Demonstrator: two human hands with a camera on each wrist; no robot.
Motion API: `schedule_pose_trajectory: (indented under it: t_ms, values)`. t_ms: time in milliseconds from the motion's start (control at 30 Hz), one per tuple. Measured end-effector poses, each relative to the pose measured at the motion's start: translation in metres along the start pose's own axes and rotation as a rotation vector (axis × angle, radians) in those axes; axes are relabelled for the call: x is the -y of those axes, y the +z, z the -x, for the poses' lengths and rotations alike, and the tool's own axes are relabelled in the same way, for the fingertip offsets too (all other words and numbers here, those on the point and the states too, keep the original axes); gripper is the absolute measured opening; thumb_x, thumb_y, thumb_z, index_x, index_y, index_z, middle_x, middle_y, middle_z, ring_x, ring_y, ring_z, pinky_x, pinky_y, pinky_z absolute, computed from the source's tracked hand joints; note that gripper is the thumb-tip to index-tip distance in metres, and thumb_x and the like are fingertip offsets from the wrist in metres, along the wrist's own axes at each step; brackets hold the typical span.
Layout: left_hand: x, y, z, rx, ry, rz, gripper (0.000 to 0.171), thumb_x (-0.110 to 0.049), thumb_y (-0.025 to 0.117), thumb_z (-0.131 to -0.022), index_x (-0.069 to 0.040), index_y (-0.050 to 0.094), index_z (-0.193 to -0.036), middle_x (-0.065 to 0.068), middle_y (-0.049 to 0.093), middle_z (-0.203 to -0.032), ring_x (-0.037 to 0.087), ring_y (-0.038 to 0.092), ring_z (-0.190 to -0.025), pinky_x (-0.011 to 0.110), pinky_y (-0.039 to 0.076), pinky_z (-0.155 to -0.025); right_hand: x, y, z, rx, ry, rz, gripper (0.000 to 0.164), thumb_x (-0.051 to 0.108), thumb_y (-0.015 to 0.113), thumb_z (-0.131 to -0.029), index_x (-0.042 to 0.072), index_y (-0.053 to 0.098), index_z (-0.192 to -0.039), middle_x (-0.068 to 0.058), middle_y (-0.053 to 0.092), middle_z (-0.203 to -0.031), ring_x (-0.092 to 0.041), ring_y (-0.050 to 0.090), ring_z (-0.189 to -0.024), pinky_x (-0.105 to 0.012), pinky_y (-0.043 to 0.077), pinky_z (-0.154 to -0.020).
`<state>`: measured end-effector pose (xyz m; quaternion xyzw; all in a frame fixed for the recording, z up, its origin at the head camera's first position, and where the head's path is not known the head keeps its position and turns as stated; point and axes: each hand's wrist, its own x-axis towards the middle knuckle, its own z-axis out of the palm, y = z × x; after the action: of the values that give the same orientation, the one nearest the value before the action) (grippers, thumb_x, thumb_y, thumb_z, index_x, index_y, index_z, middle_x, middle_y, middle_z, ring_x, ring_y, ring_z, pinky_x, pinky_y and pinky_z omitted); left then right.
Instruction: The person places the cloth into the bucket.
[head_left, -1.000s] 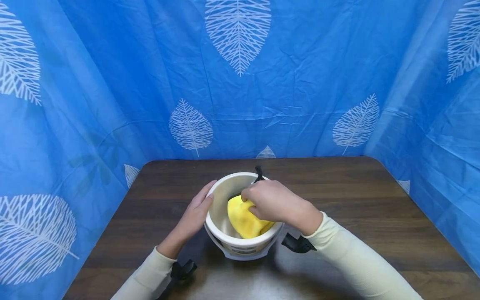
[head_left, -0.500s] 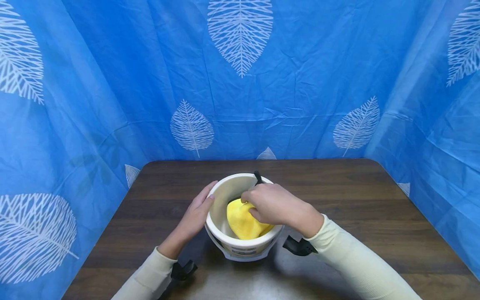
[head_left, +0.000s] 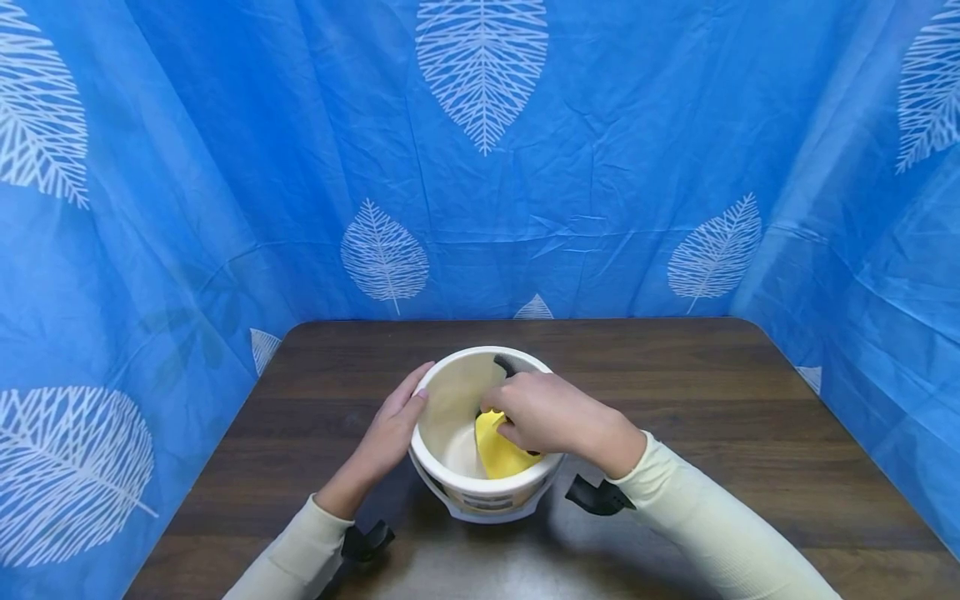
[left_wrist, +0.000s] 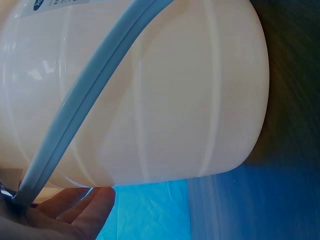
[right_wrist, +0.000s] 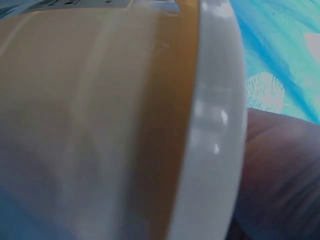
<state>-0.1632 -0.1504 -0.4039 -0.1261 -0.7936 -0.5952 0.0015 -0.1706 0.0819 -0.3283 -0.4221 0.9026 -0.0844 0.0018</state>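
A white plastic bucket [head_left: 445, 408] stands on the dark wooden table. My left hand [head_left: 390, 429] holds its left side, thumb at the rim and fingers along the outer wall. In the left wrist view, those fingers [left_wrist: 97, 207] lie against the bucket's side near the grey-blue handle [left_wrist: 82, 102]. Reaching in over the right rim, my right hand [head_left: 551, 412] grips a yellow cloth [head_left: 498, 450] with curled fingers. Part of the cloth is hidden under the hand. A black strip [head_left: 505, 364] shows just beyond the knuckles, inside the far wall.
The brown tabletop [head_left: 675, 392] extends around the bucket to rounded back corners. Behind it and at both sides hangs a blue curtain [head_left: 585, 167] with white leaf prints. Black straps [head_left: 367, 540] sit at both wrists.
The yellow cloth has shifted right and less of it shows. The black strip has dropped from above the far rim to inside the bucket. My left hand stays in place.
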Motion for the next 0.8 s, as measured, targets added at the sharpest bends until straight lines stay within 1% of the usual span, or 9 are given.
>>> schedule_pose_trajectory:
  t_ms: [100, 200, 333, 467, 667, 800]
  values:
    - [-0.001, 0.0, 0.0, 0.004, -0.001, 0.003, 0.05, -0.013, 0.033, -0.11, 0.003, 0.029, -0.157, 0.023, 0.032, -0.16, 0.038, 0.035, -0.145, 0.053, 0.029, -0.116, 0.0, 0.0, 0.001, -0.002, 0.004, -0.018, 0.016, 0.013, 0.077, -0.089, 0.013, 0.076, -0.105, -0.001, 0.074, -0.095, -0.013, 0.057, -0.075, -0.028, 0.053, -0.074]
    - [-0.001, 0.001, 0.0, 0.006, -0.001, -0.005, 0.05, -0.013, 0.034, -0.11, 0.003, 0.029, -0.157, 0.023, 0.032, -0.16, 0.039, 0.034, -0.146, 0.053, 0.029, -0.115, -0.001, 0.001, 0.002, -0.002, 0.005, -0.027, 0.015, 0.015, 0.077, -0.089, 0.014, 0.076, -0.105, 0.001, 0.073, -0.093, -0.012, 0.056, -0.074, -0.027, 0.053, -0.074]
    - [-0.002, 0.001, 0.001, 0.002, -0.017, -0.008, 0.05, -0.013, 0.035, -0.11, 0.001, 0.03, -0.157, 0.021, 0.033, -0.16, 0.037, 0.034, -0.146, 0.051, 0.03, -0.116, -0.002, 0.002, 0.004, -0.008, 0.007, -0.025, 0.012, 0.017, 0.077, -0.09, 0.016, 0.075, -0.102, 0.006, 0.068, -0.085, -0.012, 0.055, -0.073, -0.027, 0.051, -0.071]
    - [-0.002, 0.001, 0.0, 0.008, -0.014, -0.004, 0.05, -0.013, 0.035, -0.109, 0.002, 0.03, -0.157, 0.023, 0.032, -0.16, 0.038, 0.034, -0.146, 0.052, 0.029, -0.116, -0.003, 0.001, 0.005, -0.013, 0.015, -0.019, 0.011, 0.018, 0.076, -0.09, 0.017, 0.075, -0.101, 0.009, 0.064, -0.083, -0.012, 0.054, -0.073, -0.028, 0.05, -0.069]
    - [-0.002, -0.001, -0.001, 0.012, -0.017, -0.007, 0.05, -0.016, 0.036, -0.11, 0.003, 0.03, -0.157, 0.024, 0.033, -0.159, 0.039, 0.035, -0.145, 0.054, 0.029, -0.116, -0.004, -0.001, 0.009, -0.023, 0.037, -0.035, 0.018, 0.022, 0.076, -0.091, 0.017, 0.075, -0.109, 0.006, 0.071, -0.095, -0.011, 0.057, -0.077, -0.031, 0.055, -0.076]
    - [-0.005, -0.002, 0.0, 0.011, -0.045, -0.022, 0.052, -0.023, 0.037, -0.111, 0.0, 0.031, -0.157, 0.022, 0.033, -0.16, 0.039, 0.036, -0.145, 0.054, 0.03, -0.116, -0.006, -0.001, 0.012, -0.042, 0.036, -0.031, 0.022, 0.024, 0.076, -0.092, 0.018, 0.074, -0.112, 0.006, 0.072, -0.101, -0.01, 0.058, -0.08, -0.032, 0.056, -0.08]
